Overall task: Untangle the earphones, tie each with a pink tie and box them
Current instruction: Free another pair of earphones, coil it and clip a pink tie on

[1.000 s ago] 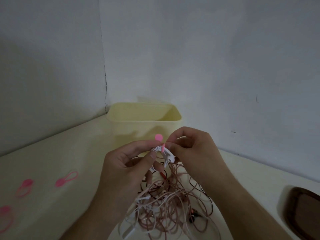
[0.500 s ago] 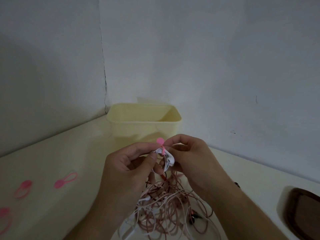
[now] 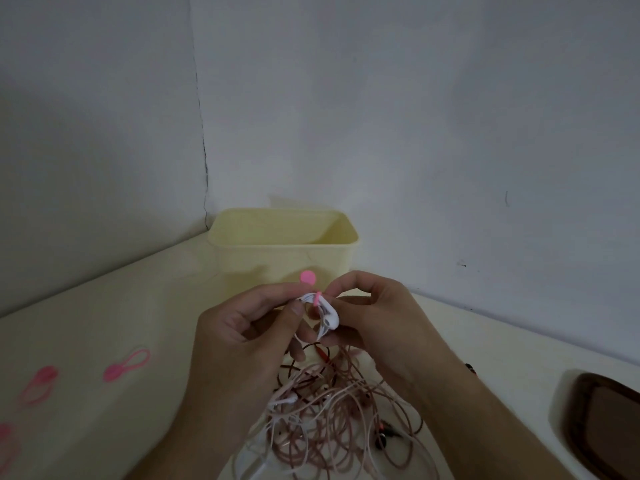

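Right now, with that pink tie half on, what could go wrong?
The pink silicone tie looks only partly wrapped round the white coiled earphone; it may slip as both hands pinch it. Wires seem to trail into the tangled pile of pinkish cords below, so lifting toward the pale yellow plastic box could drag the pile.

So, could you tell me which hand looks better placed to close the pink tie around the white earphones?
Probably the right hand: its fingertips pinch at the pink tie, while the left hand holds the white earphones.

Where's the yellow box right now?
Head view, centre: the yellow box stands in the wall corner, just behind both hands and the pink tie.
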Demonstrator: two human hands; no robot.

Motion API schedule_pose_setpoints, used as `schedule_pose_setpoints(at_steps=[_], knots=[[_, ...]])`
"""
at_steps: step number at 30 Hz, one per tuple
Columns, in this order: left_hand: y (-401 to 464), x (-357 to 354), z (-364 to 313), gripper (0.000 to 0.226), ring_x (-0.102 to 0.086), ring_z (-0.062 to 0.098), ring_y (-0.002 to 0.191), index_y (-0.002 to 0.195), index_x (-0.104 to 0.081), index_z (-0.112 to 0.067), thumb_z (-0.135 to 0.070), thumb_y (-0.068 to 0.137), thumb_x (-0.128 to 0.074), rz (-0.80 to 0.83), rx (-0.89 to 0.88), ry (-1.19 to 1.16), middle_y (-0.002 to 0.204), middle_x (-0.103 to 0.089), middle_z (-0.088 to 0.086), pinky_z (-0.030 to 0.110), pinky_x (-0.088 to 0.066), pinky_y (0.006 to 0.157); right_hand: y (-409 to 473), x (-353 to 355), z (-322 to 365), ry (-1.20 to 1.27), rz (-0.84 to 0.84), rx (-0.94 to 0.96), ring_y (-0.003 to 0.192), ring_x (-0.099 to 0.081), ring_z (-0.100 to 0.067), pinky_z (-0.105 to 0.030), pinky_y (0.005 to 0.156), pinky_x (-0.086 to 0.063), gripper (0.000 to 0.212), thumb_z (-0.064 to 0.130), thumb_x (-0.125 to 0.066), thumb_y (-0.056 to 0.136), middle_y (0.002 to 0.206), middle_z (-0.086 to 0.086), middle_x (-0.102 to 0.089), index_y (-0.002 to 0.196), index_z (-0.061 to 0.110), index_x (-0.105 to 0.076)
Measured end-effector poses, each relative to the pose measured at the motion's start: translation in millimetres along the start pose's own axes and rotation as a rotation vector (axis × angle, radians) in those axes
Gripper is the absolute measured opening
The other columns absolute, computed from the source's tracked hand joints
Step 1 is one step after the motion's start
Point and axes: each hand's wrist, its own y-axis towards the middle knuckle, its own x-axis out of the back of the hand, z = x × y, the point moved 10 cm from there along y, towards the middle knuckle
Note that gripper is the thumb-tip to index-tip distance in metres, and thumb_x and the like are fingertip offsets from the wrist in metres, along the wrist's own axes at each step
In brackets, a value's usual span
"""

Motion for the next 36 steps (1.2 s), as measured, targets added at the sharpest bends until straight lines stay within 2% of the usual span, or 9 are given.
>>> schedule_pose_setpoints(at_steps=[5,11,15,19,21,23,26,32,36], knots=[[0,-2,-2,0.035,-0.061,0.019,0.053,0.099,-0.085,-0.028,0.003,0.092,-0.07,-0.001,-0.018,0.022,0.069,-0.074,0.012,0.025,-0.054,0.054,-4,-13,-1,0.009,0.135,-0.037,0.076,-0.076,-0.026,-0.031,0.071,-0.064,0.009,-0.006,-0.068,0.094,0.089,-0.023,-0.078,0.096,-0.004,-0.076],[-1,1,4,0.039,-0.07,0.02,0.061,0.098,-0.084,-0.037,0.0,0.095,-0.069,-0.039,-0.013,0.11,0.076,-0.079,0.006,0.04,-0.059,0.057,-4,-19,-5,0.148,0.202,-0.138,0.08,-0.073,-0.03,-0.036,0.076,-0.064,0.028,-0.004,-0.044,0.091,0.093,-0.027,-0.074,0.096,-0.013,-0.071],[-1,6,8,0.033,-0.063,0.048,0.061,0.098,-0.083,-0.036,-0.007,0.095,-0.07,-0.059,0.002,0.136,0.077,-0.079,0.006,0.059,-0.055,0.051,-7,-24,1,0.069,0.259,-0.083,0.096,-0.072,-0.032,-0.035,0.083,-0.062,0.036,0.014,-0.06,0.083,0.111,-0.033,-0.072,0.103,-0.012,-0.075],[1,6,7,0.035,-0.075,0.019,0.07,0.097,-0.083,-0.034,-0.002,0.095,-0.069,-0.063,-0.005,0.152,0.085,-0.081,0.0,0.041,-0.059,0.061,-8,-24,9,-0.181,0.23,0.014,0.1,-0.073,-0.036,-0.049,0.105,-0.055,0.015,0.003,-0.064,0.093,0.092,-0.021,-0.074,0.085,-0.004,-0.075],[1,5,8,0.034,-0.075,0.018,0.069,0.097,-0.083,-0.035,-0.003,0.095,-0.071,-0.067,0.011,0.166,0.083,-0.081,-0.001,0.04,-0.059,0.061,-9,-24,10,-0.213,0.192,0.034,0.093,-0.074,-0.027,-0.053,0.105,-0.054,0.015,0.007,-0.068,0.097,0.09,-0.014,-0.078,0.089,0.005,-0.08],[1,6,11,0.031,-0.071,0.027,0.064,0.097,-0.083,-0.038,-0.009,0.094,-0.073,-0.079,0.03,0.162,0.077,-0.078,0.003,0.046,-0.059,0.056,-9,-21,10,-0.211,0.129,0.048,0.09,-0.074,-0.025,-0.055,0.102,-0.055,0.009,0.016,-0.077,0.095,0.095,-0.013,-0.081,0.103,0.014,-0.08],[2,7,9,0.029,-0.071,0.023,0.065,0.092,-0.083,-0.037,-0.009,0.093,-0.073,-0.086,0.039,0.139,0.074,-0.077,0.004,0.039,-0.056,0.054,-9,-15,14,-0.23,0.066,0.054,0.084,-0.072,-0.02,-0.05,0.091,-0.056,0.029,0.022,-0.083,0.091,0.095,-0.008,-0.081,0.117,0.025,-0.068],[3,9,8,0.033,-0.072,0.022,0.06,0.098,-0.083,-0.032,-0.002,0.096,-0.069,-0.078,0.054,0.151,0.09,-0.081,-0.003,0.038,-0.059,0.054,-18,-30,32,-0.342,0.131,0.235,0.084,-0.077,-0.026,-0.042,0.079,-0.06,0.032,0.01,-0.076,0.095,0.09,-0.007,-0.077,0.114,0.028,-0.057],[0,6,4,0.037,-0.065,0.012,0.051,0.091,-0.082,-0.033,0.002,0.094,-0.071,-0.077,0.062,0.142,0.082,-0.081,-0.003,0.022,-0.053,0.051,-23,-35,42,-0.528,0.124,0.383,0.072,-0.072,-0.011,-0.036,0.062,-0.057,0.03,-0.002,-0.068,0.095,0.081,-0.004,-0.073,0.105,0.026,-0.061]])
